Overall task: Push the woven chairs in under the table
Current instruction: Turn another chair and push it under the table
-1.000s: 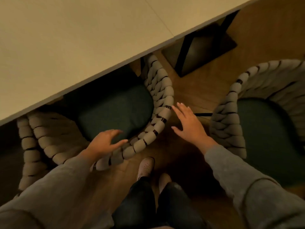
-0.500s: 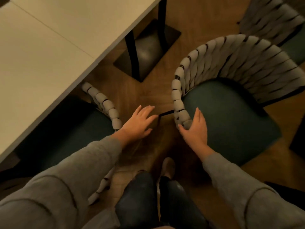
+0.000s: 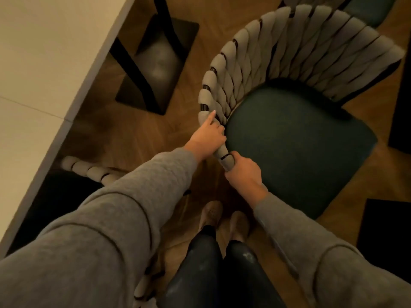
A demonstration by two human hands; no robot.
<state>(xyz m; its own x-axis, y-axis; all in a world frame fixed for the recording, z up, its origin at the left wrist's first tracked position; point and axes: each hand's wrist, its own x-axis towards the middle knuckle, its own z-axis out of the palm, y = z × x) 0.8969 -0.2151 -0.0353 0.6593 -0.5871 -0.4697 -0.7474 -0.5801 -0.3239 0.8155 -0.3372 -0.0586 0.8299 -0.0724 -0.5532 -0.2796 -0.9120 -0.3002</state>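
Observation:
A woven chair [image 3: 295, 138] with a dark green seat and a thick beige rope back stands out on the floor, right of the table [image 3: 40, 70]. My left hand [image 3: 208, 135] grips the near end of its woven back rail. My right hand [image 3: 243, 172] is closed around the rail's end just below. A second woven chair [image 3: 89, 171] sits tucked under the table edge at the left, mostly hidden by my left sleeve.
The table's black pedestal base [image 3: 155, 63] stands on the wooden floor between table and chair. Another chair's green seat [image 3: 369, 10] shows at the top right. Dark furniture [image 3: 387, 232] lines the right edge. My feet [image 3: 222, 218] stand just below the chair.
I have turned right from the tucked-in chair to the one standing out. Both hands, open before, have closed on the end of its woven back.

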